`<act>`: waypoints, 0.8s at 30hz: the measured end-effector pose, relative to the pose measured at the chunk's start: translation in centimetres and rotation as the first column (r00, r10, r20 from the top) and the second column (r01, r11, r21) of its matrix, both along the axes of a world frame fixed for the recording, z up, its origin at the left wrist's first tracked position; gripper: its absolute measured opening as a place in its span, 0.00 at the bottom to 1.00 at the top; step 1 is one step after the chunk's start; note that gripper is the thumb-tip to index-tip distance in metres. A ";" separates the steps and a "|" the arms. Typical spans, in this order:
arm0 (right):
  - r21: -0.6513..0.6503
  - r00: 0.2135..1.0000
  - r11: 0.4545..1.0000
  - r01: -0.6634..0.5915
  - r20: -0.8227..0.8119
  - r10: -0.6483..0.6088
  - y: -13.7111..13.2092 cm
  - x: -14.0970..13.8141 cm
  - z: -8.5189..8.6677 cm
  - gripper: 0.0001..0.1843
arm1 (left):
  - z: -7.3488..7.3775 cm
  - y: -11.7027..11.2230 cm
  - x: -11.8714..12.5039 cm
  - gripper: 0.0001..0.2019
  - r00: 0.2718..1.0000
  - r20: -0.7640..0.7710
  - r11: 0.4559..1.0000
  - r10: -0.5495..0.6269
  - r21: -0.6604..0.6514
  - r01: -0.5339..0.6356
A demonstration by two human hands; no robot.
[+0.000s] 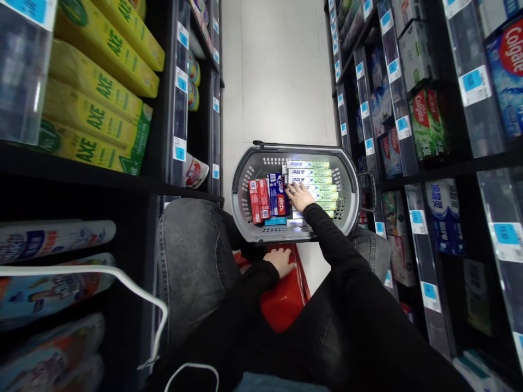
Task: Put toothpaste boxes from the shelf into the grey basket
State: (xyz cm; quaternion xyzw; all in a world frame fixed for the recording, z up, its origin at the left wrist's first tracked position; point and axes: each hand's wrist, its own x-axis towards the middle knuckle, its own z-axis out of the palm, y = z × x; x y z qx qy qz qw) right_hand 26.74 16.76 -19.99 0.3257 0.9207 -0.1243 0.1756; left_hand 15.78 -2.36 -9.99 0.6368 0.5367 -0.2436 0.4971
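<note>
A grey shopping basket stands on the floor between my knees. On its right side lie several white and green toothpaste boxes in a row. My right hand reaches over the basket rim, fingers spread, and touches the left part of these boxes. Left of them are red boxes, dark blue boxes and a light blue box. Outside the near rim, my left hand rests palm down, fingers extended, on a glossy red object whose kind I cannot make out.
Shelves line both sides of a narrow aisle. Yellow AXE packs fill the left shelf above pouches. Colgate boxes stand on the right shelf. Pale floor runs ahead. A white cable crosses at lower left.
</note>
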 end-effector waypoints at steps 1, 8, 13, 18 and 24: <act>0.001 1.000 1.000 0.000 0.001 0.000 0.3 -0.5 0.1 0.31 | 0.1 0.0 0.0 0.30 1.000 0.000 1.000 0.002 -0.002 -0.002; -0.007 0.991 0.994 0.107 0.079 -0.106 2.6 -2.9 -0.8 0.31 | 0.3 0.2 0.0 0.29 1.000 -0.009 1.000 0.017 -0.013 -0.017; -0.006 0.985 0.989 0.148 0.086 -0.146 2.6 -2.3 -0.5 0.29 | 0.2 0.0 0.0 0.29 1.000 0.006 1.000 0.015 -0.017 -0.015; -0.002 0.991 0.991 0.130 0.040 -0.130 3.5 -3.1 0.3 0.33 | 0.3 0.0 0.1 0.29 1.000 0.014 1.000 0.015 -0.022 -0.015; -0.046 0.978 0.979 0.197 0.080 -0.193 5.2 -3.3 0.0 0.31 | 0.5 0.1 0.1 0.28 1.000 0.004 1.000 0.023 -0.019 -0.023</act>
